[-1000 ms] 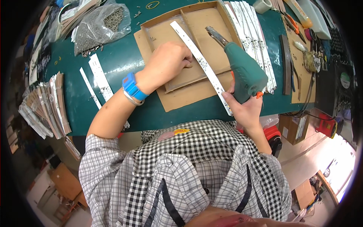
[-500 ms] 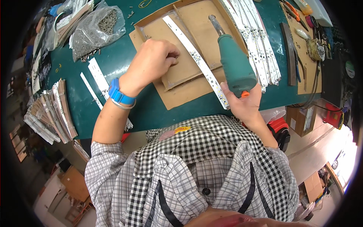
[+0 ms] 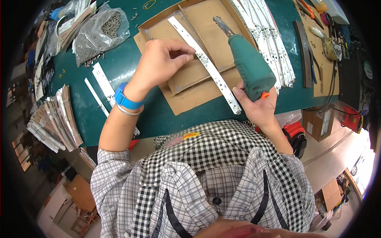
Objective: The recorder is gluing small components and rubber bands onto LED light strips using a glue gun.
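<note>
The left hand [image 3: 160, 59] pinches thumb and fingertips on the white strip [image 3: 204, 63], which runs diagonally away to both sides of them (flat on cardboard [image 3: 206, 23]). The right hand [image 3: 256, 107], just beside its near end, grips the green screwdriver [image 3: 248, 65].

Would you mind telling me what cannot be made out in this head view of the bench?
- Whatever the left hand pinches at the white strip: hidden by its own fingers.
- Right hand fingers: hidden behind the green power screwdriver.
- Screwdriver tip: too small to tell whether it touches the cardboard tray.
- Contents of the clear bag: too small to identify.
- Tools at the upper right: bent and cut off by the rim.
</note>
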The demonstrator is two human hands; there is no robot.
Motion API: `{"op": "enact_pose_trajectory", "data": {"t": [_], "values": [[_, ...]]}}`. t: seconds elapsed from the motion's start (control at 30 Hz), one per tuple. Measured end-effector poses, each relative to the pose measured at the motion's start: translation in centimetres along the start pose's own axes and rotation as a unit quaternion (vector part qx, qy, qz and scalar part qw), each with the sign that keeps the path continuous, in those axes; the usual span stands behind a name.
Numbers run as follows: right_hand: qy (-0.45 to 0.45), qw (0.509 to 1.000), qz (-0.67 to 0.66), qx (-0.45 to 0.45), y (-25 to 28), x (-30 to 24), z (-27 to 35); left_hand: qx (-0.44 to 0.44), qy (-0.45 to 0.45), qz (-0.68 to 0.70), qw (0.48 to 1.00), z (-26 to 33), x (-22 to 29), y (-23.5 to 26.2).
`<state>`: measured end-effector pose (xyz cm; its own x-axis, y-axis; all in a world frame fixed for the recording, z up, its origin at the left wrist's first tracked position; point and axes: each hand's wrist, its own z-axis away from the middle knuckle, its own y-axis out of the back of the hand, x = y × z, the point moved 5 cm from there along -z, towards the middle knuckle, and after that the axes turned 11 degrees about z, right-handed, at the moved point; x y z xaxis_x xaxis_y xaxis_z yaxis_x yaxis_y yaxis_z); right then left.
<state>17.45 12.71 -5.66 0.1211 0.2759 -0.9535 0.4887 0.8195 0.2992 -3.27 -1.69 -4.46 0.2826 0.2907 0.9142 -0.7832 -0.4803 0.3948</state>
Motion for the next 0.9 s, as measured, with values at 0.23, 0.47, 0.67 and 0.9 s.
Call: {"op": "enact_pose_trajectory", "data": {"t": [0.23, 0.47, 0.67, 0.9], "values": [[0.002, 1.0, -0.029, -0.01, 0.1, 0.1, 0.0, 0.046, 0.052, 0.123, 0.99, -0.1, -1.6, -0.5], [0.029, 0.999, -0.04, -0.021, -0.2, 0.1, -0.1, 0.061, 0.013, 0.036, 0.997, 0.1, -0.6, -1.2], [0.008, 0.998, -0.052, -0.025, -0.3, 0.2, -0.1, 0.056, 0.015, -0.017, 0.998, 0.0, -0.4, -1.6], [0.01, 0.998, -0.05, -0.031, -0.3, 0.1, -0.2, 0.063, 0.001, 0.009, 0.998, -0.1, -0.9, -1.5]]}}
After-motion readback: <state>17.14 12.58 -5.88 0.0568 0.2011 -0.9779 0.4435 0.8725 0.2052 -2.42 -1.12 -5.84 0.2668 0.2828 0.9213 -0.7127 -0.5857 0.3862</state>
